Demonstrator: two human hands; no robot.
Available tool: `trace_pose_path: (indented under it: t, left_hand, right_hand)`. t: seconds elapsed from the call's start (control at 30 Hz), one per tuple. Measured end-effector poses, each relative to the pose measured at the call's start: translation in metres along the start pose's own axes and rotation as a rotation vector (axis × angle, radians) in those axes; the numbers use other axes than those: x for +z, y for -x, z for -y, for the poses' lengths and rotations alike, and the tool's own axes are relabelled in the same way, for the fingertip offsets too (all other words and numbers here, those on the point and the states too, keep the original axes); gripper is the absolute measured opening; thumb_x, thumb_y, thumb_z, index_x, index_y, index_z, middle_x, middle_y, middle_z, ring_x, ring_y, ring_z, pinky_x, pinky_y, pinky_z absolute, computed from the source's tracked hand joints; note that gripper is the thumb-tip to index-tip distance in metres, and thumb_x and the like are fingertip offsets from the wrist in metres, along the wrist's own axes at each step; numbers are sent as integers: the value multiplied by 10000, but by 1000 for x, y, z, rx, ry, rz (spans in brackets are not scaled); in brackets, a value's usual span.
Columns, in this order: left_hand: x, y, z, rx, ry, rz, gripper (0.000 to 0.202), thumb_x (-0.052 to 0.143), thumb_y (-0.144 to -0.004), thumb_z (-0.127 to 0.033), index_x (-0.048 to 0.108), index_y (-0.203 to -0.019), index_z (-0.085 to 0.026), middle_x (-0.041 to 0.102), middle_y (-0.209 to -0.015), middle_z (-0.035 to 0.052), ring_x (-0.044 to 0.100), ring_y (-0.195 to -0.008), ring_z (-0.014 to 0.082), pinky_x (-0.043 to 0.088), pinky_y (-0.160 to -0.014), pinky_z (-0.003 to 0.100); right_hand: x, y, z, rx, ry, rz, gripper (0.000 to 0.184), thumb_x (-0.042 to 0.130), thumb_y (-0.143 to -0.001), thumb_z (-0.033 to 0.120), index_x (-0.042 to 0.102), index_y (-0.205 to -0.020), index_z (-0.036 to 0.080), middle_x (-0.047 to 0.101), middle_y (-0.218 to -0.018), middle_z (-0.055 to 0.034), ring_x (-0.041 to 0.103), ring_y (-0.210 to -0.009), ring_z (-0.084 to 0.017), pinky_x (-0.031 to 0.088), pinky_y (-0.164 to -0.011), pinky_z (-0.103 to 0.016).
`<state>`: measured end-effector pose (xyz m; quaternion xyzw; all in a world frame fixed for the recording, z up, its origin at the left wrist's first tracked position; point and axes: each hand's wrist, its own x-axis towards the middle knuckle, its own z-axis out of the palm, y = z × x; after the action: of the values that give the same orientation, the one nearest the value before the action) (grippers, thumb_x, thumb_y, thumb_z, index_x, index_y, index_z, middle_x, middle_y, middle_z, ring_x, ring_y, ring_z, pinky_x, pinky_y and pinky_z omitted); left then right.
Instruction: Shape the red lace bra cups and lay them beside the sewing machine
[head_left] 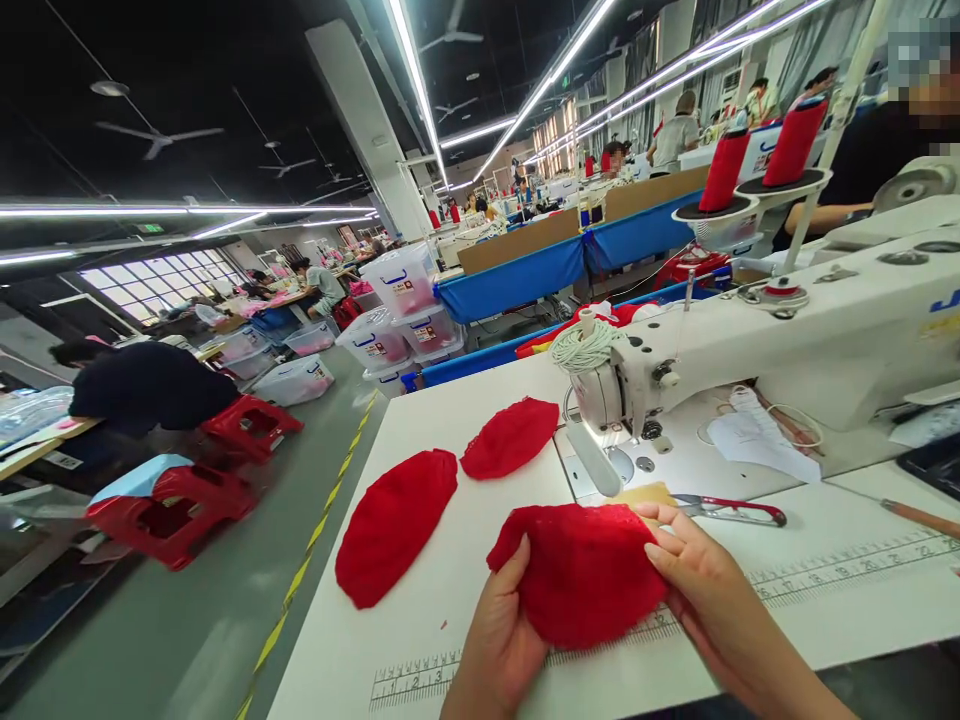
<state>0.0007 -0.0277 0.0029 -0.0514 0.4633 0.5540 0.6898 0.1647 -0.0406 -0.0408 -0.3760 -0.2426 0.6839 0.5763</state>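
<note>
Holding out a red fabric piece (589, 580) seems the step: left hand (501, 632) and right hand (705, 570) pinch opposite sides (perhaps just lifted) by the bench's (330, 655) near edge; moving it next calls for even grip.

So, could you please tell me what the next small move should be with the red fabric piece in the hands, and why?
Probably slide the red fabric piece forward to the sewing machine: the left hand and right hand hold it by opposite sides, and its far edge faces the machine.
</note>
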Motion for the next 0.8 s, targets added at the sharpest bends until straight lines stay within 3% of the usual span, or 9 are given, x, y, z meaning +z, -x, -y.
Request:
trace_pose_path:
  t: [0.23,0.4,0.57,0.8]
  left_hand:
    - [19,-6,10,71,-78,46,24,665,-830,-85,684,-840,-96,746,-904,124,719,-908,241,575,-907,356]
    - [35,-13,16,114,-148,77,58,650,-835,-61,683,-874,-90,747,-833,104,725,-809,203,587,-874,335]
    - [37,-17,16,137,-144,9,53,637,-846,-58,674,-863,-92,745,-802,88,714,-716,161,590,-851,308]
    - [35,-24,16,144,-146,13,91,615,-847,-36,693,-873,-76,746,-837,112,718,-747,180,585,-868,332]
  right_hand:
    - [-14,-4,-8,11,29,45,507,682,-807,398,472,-1252,279,662,-1250,-82,642,-1089,-255,533,-901,-363]
    - [-17,-8,-10,-37,2,12,479,661,-840,397,490,-1270,274,631,-1303,-94,621,-1144,-266,528,-927,-376]
    - [-19,-10,-13,-77,38,-72,492,670,-830,395,525,-1287,286,529,-1425,-98,395,-1376,-279,369,-1112,-473]
    - [-22,-12,-18,-68,51,-88,514,638,-856,432,490,-1334,314,424,-1514,-54,360,-1396,-254,433,-1074,-396]
